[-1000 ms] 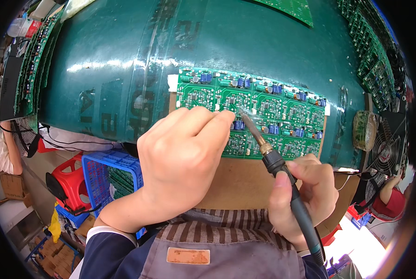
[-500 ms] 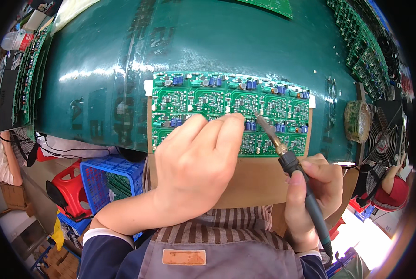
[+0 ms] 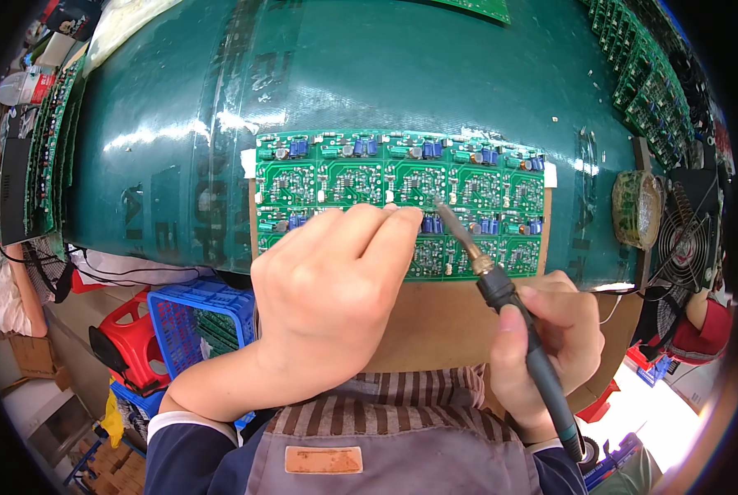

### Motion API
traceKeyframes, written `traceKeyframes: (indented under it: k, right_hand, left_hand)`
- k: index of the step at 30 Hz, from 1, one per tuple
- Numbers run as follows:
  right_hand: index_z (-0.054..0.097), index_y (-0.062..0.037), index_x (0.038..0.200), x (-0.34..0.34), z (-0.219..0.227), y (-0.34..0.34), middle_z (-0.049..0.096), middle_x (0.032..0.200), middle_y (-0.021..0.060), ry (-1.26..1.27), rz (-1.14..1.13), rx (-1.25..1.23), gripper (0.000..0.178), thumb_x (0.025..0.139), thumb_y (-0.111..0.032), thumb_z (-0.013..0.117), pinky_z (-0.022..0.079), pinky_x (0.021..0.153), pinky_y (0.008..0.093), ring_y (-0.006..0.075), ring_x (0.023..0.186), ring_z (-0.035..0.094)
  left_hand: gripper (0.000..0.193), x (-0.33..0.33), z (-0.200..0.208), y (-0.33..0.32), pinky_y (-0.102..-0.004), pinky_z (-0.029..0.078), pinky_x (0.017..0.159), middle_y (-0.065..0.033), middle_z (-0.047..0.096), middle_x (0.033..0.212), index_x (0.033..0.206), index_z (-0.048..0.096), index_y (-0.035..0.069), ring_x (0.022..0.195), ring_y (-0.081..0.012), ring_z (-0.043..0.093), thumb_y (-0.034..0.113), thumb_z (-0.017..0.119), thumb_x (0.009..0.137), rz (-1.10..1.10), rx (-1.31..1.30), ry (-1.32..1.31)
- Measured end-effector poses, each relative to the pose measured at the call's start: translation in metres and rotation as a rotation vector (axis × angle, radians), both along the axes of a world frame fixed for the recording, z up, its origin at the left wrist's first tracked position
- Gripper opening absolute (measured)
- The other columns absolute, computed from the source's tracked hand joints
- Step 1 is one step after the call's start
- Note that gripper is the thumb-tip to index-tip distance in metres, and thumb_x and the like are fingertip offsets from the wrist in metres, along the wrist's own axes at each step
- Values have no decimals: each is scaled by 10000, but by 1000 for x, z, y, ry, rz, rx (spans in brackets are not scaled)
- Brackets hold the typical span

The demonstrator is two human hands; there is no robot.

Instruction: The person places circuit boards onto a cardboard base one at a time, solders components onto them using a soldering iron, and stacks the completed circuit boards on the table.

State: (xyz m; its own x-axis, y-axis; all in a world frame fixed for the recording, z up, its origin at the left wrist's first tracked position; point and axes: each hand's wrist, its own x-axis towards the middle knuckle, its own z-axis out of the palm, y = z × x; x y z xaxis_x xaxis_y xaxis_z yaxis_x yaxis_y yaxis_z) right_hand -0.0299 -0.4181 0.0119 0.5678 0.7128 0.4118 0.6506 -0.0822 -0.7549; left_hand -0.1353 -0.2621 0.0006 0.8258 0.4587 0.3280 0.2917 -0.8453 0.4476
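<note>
Circuit-board panel (image 3: pixel 351 186) lies flat on a brown sheet (image 3: pixel 435 318), on the green-covered table (image 3: pixel 369 82), directly in front of the person; this placement probably keeps it supported and within reach of both hands. The right hand (image 3: pixel 574 334) is closed on the soldering iron (image 3: pixel 542 375), gripping the handle like a pen, well back from the metal end, presumably for control and clear of heat. The tip points far and left, over the panel; contact cannot be confirmed. The left hand (image 3: pixel 328 289) is bent inward over the near-left part of the panel, fingertips close to the tip, likely for fine positioning. Whether it pinches anything cannot be told. The hands are apart from each other.

Count: one panel, laid out in five columns and two rows, making ten sections, several near-row ones partly covered by the left hand; one iron; two white tabs (image 3: pixel 550 175), one at each end of the panel; one tape roll (image 3: pixel 636 210) and one fan (image 3: pixel 684 252) at right. Boards stacked far right (image 3: pixel 654 99) overlap too much to count.
</note>
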Motion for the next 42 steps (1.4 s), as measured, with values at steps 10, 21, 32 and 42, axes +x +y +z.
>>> traceKeyframes:
  k: [10, 21, 32, 42]
  right_hand:
    - [517, 29, 891, 8, 0, -31, 577, 677, 108, 104, -258, -2, 202, 759, -26, 660, 433, 523, 287, 176, 574, 535]
    - [551, 39, 850, 16, -3, -30, 572, 654, 89, 163, -168, 13, 192, 713, 9, 681, 399, 496, 259, 149, 543, 523]
    - [550, 45, 856, 21, 4, -26, 587, 654, 98, 46, -94, -27, 237, 680, 31, 707, 423, 508, 287, 178, 508, 536]
    - [532, 29, 878, 28, 6, -55, 560, 687, 90, 196, -353, -32, 179, 761, -15, 661, 424, 579, 274, 163, 618, 513]
  left_hand:
    - [200, 18, 4, -14, -344, 394, 523, -56, 605, 764, 940, 582, 39, 596, -228, 477, -7, 682, 773, -167, -73, -53]
    - [210, 31, -3, -19, -329, 438, 468, -45, 626, 706, 879, 613, 50, 548, -203, 544, -6, 714, 704, -121, 66, 14]
    - [144, 33, 7, -14, -334, 420, 496, -49, 615, 714, 845, 629, 66, 575, -217, 526, 46, 709, 727, -150, 93, 143]
    - [127, 48, 11, -29, -334, 407, 504, -43, 605, 712, 848, 588, 65, 589, -212, 498, 35, 686, 774, -254, -44, 20]
